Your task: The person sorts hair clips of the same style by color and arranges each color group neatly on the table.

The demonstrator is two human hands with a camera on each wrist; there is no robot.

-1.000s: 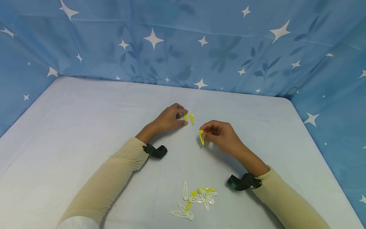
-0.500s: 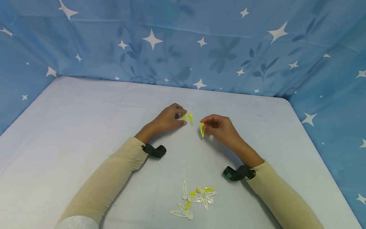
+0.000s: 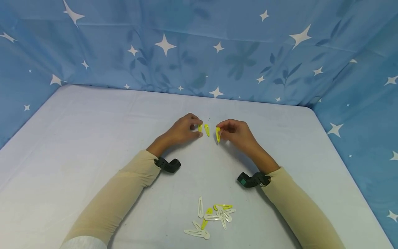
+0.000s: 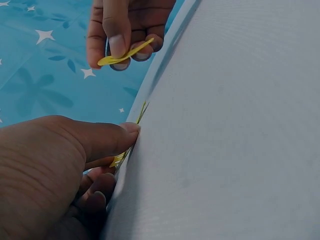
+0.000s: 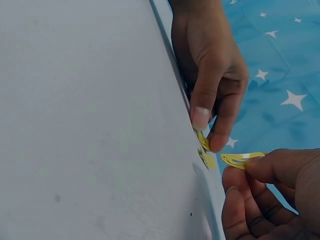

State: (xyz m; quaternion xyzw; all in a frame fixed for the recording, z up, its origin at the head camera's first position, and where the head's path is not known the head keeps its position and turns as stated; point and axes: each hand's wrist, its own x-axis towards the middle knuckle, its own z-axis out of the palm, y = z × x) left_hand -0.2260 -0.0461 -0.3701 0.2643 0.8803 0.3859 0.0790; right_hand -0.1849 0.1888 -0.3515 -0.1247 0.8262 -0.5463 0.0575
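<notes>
Near the middle of the white table, my left hand [image 3: 181, 130] holds a yellow snap hair clip [image 3: 200, 128] at the tabletop between thumb and finger. Just right of it lies a second yellow hair clip [image 3: 207, 130], apart from both hands. My right hand [image 3: 237, 133] pinches a third yellow hair clip [image 3: 218, 135] above the table, beside that second one. The right wrist view shows this held clip [image 5: 242, 159] between thumb and fingers. In the left wrist view, the left thumb partly hides the clip [image 4: 119, 160] it touches.
A loose pile of several white hair clips [image 3: 195, 232] with yellow hair clips [image 3: 224, 206] among them lies at the table's near side. A blue star-patterned curtain [image 3: 192, 45] borders the white table [image 3: 93, 138] behind and at the sides. Each wrist wears a black camera band.
My right hand has moved away from me, toward the back of the table, bringing its yellow hair clip level with the other two. The left hand stays in place on its clip.
</notes>
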